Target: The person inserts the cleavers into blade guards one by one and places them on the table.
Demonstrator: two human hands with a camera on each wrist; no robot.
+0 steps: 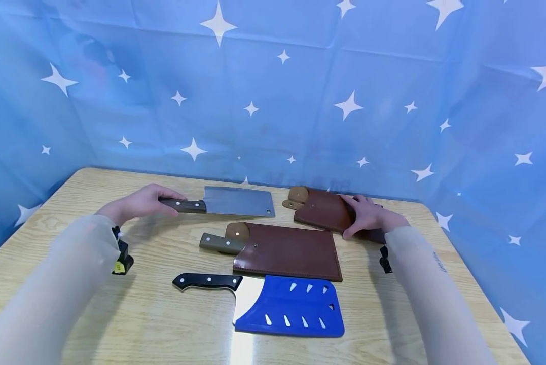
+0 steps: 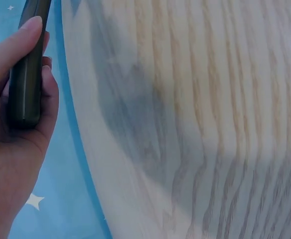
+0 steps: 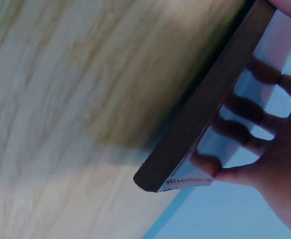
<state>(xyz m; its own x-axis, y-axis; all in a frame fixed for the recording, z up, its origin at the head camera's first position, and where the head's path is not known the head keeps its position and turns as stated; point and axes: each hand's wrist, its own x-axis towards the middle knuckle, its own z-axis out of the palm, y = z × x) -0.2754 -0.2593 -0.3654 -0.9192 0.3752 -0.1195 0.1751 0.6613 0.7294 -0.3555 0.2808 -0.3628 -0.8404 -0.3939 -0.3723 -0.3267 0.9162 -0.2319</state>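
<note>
My left hand (image 1: pixel 140 203) grips the dark handle (image 2: pixel 27 92) of a cleaver at the back left. Its bare, wide steel blade (image 1: pixel 238 201) points right, with a small hole near the far corner. At the back right my right hand (image 1: pixel 368 215) holds a brown leather knife sheath (image 1: pixel 320 203), thumb at the near side. In the right wrist view its fingertips (image 3: pixel 208 164) press on the shiny face of the sheath, above the thick dark edge (image 3: pixel 200 109). A tan strap flap (image 1: pixel 297 195) shows at the sheath's left end, with no handle there.
In the middle lies a second cleaver in a brown leather sheath (image 1: pixel 295 253), its handle (image 1: pixel 220 243) to the left. Nearer, a black-handled cleaver (image 1: pixel 209 281) sits in a slotted blue cover (image 1: pixel 295 306). Behind the wooden table (image 1: pixel 140 314) hangs a blue star-patterned cloth (image 1: pixel 273 126).
</note>
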